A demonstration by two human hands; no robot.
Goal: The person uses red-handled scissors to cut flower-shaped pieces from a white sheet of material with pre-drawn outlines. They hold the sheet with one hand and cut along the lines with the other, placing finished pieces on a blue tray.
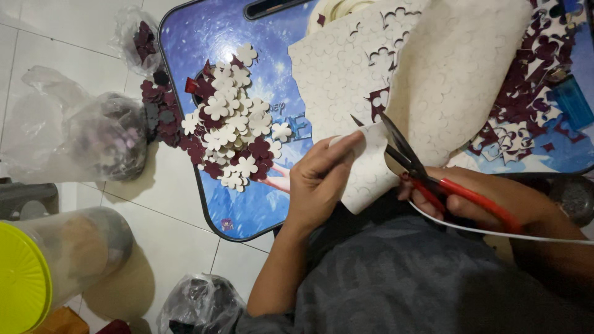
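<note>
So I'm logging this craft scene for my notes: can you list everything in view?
Foam sheet: one, cream, over the table, held at its near edge.
Scissors: one, red handles, blades open at the sheet.
Flower cut-outs: many, cream and maroon, piled on the table.
Table: one, blue, printed.
Scraps: many, maroon, right side.
Plastic bags: three, clear, on the floor.
Jar: one, yellow lid, bottom left.
Left hand: grip on sheet.
Right hand: grip on scissors.
</note>
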